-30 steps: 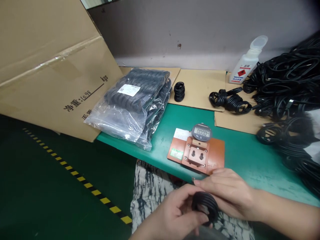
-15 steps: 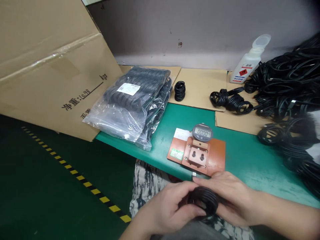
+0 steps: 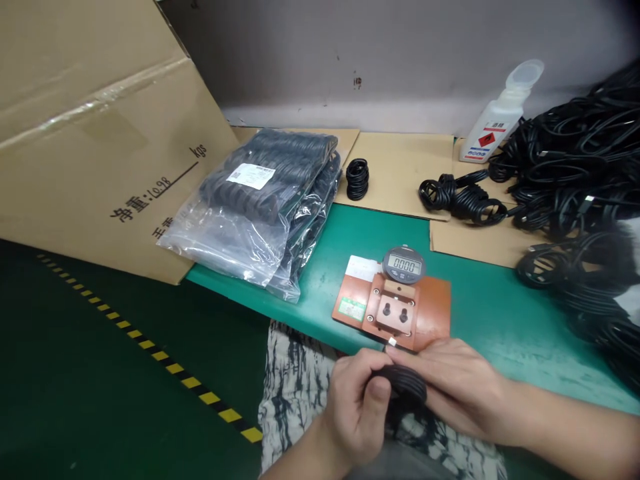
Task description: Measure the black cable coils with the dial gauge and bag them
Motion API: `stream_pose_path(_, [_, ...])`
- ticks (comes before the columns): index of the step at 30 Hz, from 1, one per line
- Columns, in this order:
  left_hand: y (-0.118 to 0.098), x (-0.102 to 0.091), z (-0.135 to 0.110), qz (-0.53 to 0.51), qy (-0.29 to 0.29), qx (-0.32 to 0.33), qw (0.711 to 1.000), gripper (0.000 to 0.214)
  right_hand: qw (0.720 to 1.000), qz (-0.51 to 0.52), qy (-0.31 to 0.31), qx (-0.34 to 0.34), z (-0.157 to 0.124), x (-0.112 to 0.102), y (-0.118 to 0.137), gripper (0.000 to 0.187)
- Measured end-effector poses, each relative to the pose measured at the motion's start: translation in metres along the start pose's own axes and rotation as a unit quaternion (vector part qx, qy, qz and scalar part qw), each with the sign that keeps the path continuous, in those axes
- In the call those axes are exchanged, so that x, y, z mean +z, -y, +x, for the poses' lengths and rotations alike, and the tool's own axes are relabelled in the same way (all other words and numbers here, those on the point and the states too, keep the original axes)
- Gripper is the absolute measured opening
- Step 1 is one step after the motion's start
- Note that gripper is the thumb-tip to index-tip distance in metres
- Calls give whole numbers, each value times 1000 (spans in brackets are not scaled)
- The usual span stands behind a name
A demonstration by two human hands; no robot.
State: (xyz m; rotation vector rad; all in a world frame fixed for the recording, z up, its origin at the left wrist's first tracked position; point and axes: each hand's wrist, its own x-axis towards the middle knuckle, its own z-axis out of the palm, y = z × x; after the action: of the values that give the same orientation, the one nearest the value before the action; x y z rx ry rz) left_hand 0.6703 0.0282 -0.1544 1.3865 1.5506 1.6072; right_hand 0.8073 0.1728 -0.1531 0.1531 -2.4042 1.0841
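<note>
Between my hands is a coiled black cable (image 3: pixel 407 383), held just in front of the table's near edge. My left hand (image 3: pixel 357 403) wraps round the coil's left side, thumb raised against it. My right hand (image 3: pixel 457 380) grips from the right, fingers reaching forward along the cable. A small white-tipped plug (image 3: pixel 392 341) pokes out past the fingertips, close to the front edge of an orange-brown gauge fixture (image 3: pixel 433 307). The digital dial gauge (image 3: pixel 405 265) on that fixture displays zeros. The undersides of both hands are hidden.
Bagged cable coils (image 3: pixel 270 180) lie at the left beside a large cardboard box (image 3: pixel 115 147). One black coil (image 3: pixel 357 179) stands on cardboard, with more coils (image 3: pixel 463 199) to its right. A white bottle (image 3: pixel 493 127) adjoins a big cable heap (image 3: pixel 580 153).
My left hand has turned, its thumb lifting from inside the coil to its near side. The coil has tilted, and the plug has moved slightly forward towards the fixture.
</note>
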Motion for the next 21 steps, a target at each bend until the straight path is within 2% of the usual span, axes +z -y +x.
stream_pose_path(7, [1, 5, 6, 22, -36, 18, 999, 30, 996, -92, -18, -12, 6, -3, 2, 46])
stream_pose_path(13, [10, 11, 8, 67, -59, 84, 992, 35, 997, -79, -6, -5, 1, -2, -2, 52])
stream_pose_path(21, [19, 13, 9, 56, -64, 97, 992, 35, 997, -82, -8, 1, -1, -1, -4, 51])
